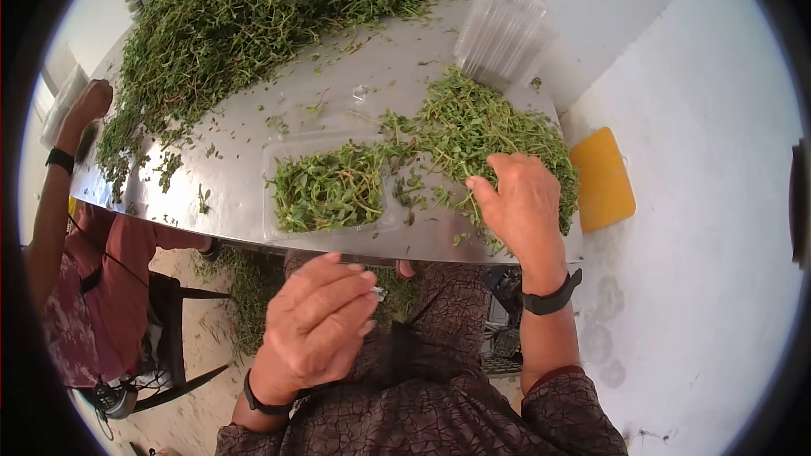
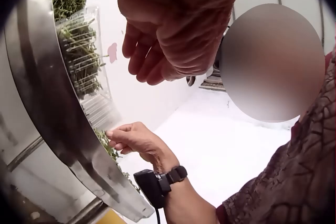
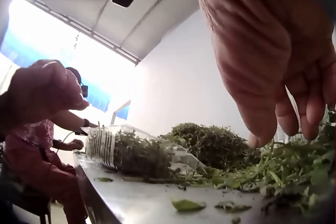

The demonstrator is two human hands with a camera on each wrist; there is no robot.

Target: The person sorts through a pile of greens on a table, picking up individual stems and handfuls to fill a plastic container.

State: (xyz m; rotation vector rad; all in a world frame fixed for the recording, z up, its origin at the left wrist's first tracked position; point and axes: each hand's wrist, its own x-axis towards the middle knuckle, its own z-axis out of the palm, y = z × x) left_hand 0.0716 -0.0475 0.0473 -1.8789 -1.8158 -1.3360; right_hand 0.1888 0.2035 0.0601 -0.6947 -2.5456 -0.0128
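A clear plastic container (image 1: 270, 194) filled with leafy green sprigs (image 1: 331, 190) lies on the metal table near its front edge. To its right, a smaller heap of the same greens (image 1: 473, 118) spreads out. Over the near side of that heap is the right hand (image 1: 524, 203), thumb and fingers apart and pointing down at the leaves; in the right wrist view the fingers of the right hand (image 3: 283, 77) hang just above the greens. The left hand (image 1: 321, 321) is in the air before the table edge, fingers loosely bent, with nothing seen in it.
A large pile of greens (image 1: 253, 25) covers the back left. Stacked empty clear containers (image 1: 505, 29) stand at the back right, and a yellow board (image 1: 602, 179) is beside the table's right end. Another person's arm (image 1: 55, 194) reaches in at the left; cut greens lie on the floor.
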